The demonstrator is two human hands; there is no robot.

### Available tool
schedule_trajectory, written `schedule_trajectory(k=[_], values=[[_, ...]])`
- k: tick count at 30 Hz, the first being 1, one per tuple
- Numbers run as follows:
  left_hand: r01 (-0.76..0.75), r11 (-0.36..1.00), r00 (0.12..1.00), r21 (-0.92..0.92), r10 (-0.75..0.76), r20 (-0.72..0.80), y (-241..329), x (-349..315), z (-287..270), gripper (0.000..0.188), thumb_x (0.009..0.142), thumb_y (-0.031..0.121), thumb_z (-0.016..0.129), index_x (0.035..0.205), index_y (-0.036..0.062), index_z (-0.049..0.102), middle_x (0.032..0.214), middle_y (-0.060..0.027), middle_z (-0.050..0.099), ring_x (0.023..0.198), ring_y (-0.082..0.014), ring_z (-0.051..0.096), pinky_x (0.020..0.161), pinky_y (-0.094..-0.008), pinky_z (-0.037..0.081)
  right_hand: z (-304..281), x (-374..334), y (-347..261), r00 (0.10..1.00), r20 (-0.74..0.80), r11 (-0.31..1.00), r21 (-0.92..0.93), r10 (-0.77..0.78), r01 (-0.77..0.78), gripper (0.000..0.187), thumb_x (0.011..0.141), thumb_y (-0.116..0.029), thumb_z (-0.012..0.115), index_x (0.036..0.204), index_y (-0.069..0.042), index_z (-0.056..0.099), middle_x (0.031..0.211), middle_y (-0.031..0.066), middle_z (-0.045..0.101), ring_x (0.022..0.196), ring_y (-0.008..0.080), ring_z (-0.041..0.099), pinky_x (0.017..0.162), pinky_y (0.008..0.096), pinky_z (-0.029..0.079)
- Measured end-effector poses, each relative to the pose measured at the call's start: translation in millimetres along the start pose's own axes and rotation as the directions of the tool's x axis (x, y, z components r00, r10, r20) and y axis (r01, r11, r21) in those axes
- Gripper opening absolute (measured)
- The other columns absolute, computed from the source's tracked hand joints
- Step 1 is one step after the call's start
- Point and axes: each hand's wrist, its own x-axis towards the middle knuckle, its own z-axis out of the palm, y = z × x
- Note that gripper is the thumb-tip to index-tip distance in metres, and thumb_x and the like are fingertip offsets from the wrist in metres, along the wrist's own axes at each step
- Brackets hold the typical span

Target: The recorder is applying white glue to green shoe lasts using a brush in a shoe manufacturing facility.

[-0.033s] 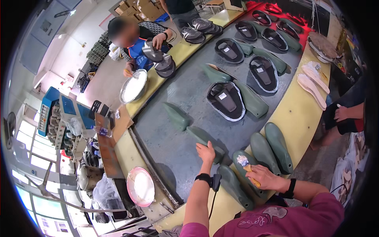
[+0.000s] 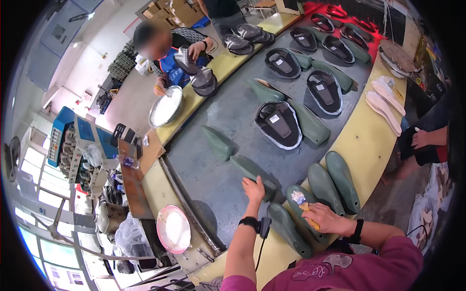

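Observation:
My left hand [image 2: 253,189] is at the near side of a green shoe last [image 2: 248,169] lying on the grey belt surface. Its thumb and fingers are apart; whether they touch the last cannot be made out. My right hand [image 2: 324,217] is closed round the yellow handle of a brush [image 2: 299,198], whose bristles carry white paste. The brush is above one of several green lasts lined up on the yellow ledge before me, among them this last [image 2: 287,229] at the left and this one [image 2: 342,180] at the right.
A pink basin of white paste [image 2: 161,232] stands at left. Shoe uppers [image 2: 278,125] and more lasts [image 2: 308,121] lie along the belt [image 2: 194,165]. Pale insoles [image 2: 383,112] rest on the right ledge. Across the belt, a person holds dark shoe parts beside a metal bowl [image 2: 177,109].
The person across the belt has shifted the dark shoe parts slightly. The fingers of my left hand have moved a little; my right hand and brush stay put.

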Motion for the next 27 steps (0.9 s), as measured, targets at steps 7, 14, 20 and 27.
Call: schedule_trajectory(k=[7,14,20,27], values=[[-0.304,0.913,0.783,-0.273,0.403,0.474,22.9,-119.1,-88.0,0.056,0.081,0.038,0.062,0.118,-0.0023,0.051,0.125,-0.0295,0.045,0.12,-0.0456,0.039,0.101,-0.0501,0.033,14.4,-5.9,9.1,0.999,-0.045,1.0,-0.026,0.01,-0.011,0.017,0.079,-0.006,0.061,0.095,-0.005,0.054,0.09,0.017,0.059,0.08,0.0359,0.059,0.067,0.0435,0.048],[-0.303,0.951,0.845,0.065,0.237,0.48,38.3,-223.3,-110.2,0.066,0.075,0.026,0.066,0.133,0.0049,0.041,0.141,-0.0334,0.02,0.129,-0.0504,0.024,0.107,-0.0452,0.029,26.1,1.4,0.3,0.997,-0.031,0.998,0.005,-0.068,0.068,0.018,0.079,-0.006,0.06,0.096,-0.006,0.052,0.082,0.0156,0.059,0.069,0.0354,0.061,0.056,0.0429,0.049],[0.27,0.744,0.887,-0.611,0.054,0.458,-10.3,-248.4,-156.9,0.073,0.079,0.008,0.065,0.141,0.0022,0.028,0.13,-0.0247,0.047,0.119,-0.0289,0.049,0.1,-0.0356,0.038,46.0,-1.0,-5.9,0.997,0.05,0.994,0.088,-0.065,0.06,0.017,0.081,-0.007,0.059,0.097,-0.007,0.052,0.082,0.0154,0.059,0.073,0.0367,0.06,0.061,0.0437,0.049],[0.406,0.902,0.911,-0.145,-0.388,0.138,1.3,-246.3,-140.6,0.066,0.064,0.037,0.075,0.108,-0.0046,0.049,0.104,-0.025,0.061,0.098,-0.039,0.059,0.085,-0.0413,0.047,80.1,1.8,-22.3,0.97,0.116,0.962,0.196,-0.215,0.189,0.016,0.083,-0.011,0.059,0.098,-0.006,0.054,0.084,0.0156,0.059,0.079,0.0351,0.06,0.066,0.0429,0.049]])
